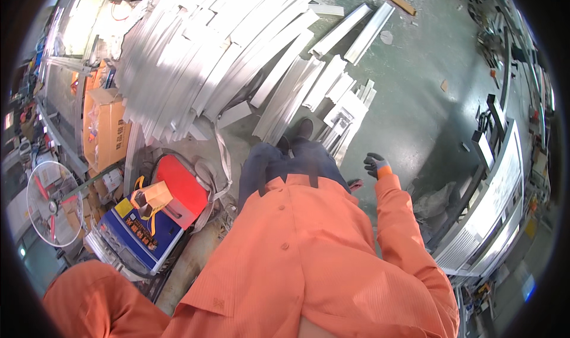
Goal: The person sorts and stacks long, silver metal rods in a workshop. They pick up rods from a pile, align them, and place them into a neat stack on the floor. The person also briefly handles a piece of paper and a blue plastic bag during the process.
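Observation:
My right hand (377, 164), in a dark grey glove with an orange cuff, hangs away from my body at the right. Its fingers are loosely bent and somewhat apart, with nothing visible in them, and it touches nothing. Of my left arm only the bent orange sleeve (98, 299) shows at the lower left; the hand is out of sight. Ahead of my feet, silvery metal profiles (285, 97) lie in a broad heap on the floor. Nearest to my right hand is a small stack of short profiles (350, 115).
At left stand a blue machine (139, 234) with a red panel (181, 189), a cardboard box (107, 130) and a round fan (53, 204). A pale strap (224, 160) hangs beside my leg. At right, a metal frame (493, 201) leans near crumpled plastic film (433, 201).

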Action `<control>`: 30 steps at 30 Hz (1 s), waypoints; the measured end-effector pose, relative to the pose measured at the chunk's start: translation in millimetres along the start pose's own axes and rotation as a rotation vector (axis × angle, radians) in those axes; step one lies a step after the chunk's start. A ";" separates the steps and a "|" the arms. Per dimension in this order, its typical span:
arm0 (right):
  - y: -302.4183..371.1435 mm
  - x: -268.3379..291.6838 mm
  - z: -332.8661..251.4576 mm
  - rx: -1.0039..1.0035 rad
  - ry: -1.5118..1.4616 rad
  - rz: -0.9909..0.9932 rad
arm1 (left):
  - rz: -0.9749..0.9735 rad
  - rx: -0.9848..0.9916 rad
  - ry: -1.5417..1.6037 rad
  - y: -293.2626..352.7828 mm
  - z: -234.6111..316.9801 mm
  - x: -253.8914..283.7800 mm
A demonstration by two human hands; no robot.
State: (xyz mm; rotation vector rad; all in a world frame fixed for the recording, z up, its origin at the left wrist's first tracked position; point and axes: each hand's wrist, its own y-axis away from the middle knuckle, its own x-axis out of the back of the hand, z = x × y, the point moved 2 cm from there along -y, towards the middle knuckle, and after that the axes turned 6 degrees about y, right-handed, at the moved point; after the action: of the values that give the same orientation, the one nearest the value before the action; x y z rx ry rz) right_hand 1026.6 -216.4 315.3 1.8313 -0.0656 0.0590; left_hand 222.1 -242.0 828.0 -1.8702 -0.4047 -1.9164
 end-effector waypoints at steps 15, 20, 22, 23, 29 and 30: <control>-24.4 -22.9 -92.8 0.209 0.413 0.217 | -0.410 0.216 0.528 65.6 92.6 -359.1; -60.4 -19.2 -33.4 0.193 0.389 0.174 | -0.560 0.412 1.054 90.2 -49.4 -456.8; -31.3 5.0 -8.6 0.061 -0.143 0.194 | -0.599 0.340 0.948 62.2 26.8 -432.4; -20.8 -30.8 -13.0 0.101 -0.335 0.029 | -0.486 0.244 0.800 46.7 26.1 -391.5; 34.7 -173.3 -27.4 0.086 -0.174 0.092 | -0.511 0.423 0.925 47.5 -83.3 -428.5; 40.8 -194.6 -16.2 0.078 -0.173 0.084 | -0.554 0.384 0.869 41.0 -97.6 -438.3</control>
State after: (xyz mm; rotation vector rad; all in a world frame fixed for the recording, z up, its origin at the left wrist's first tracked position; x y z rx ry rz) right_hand 829.4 -208.6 344.2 1.9081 -0.2655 -0.0381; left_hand 156.5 -281.5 383.6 -0.5978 -0.9556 -2.5301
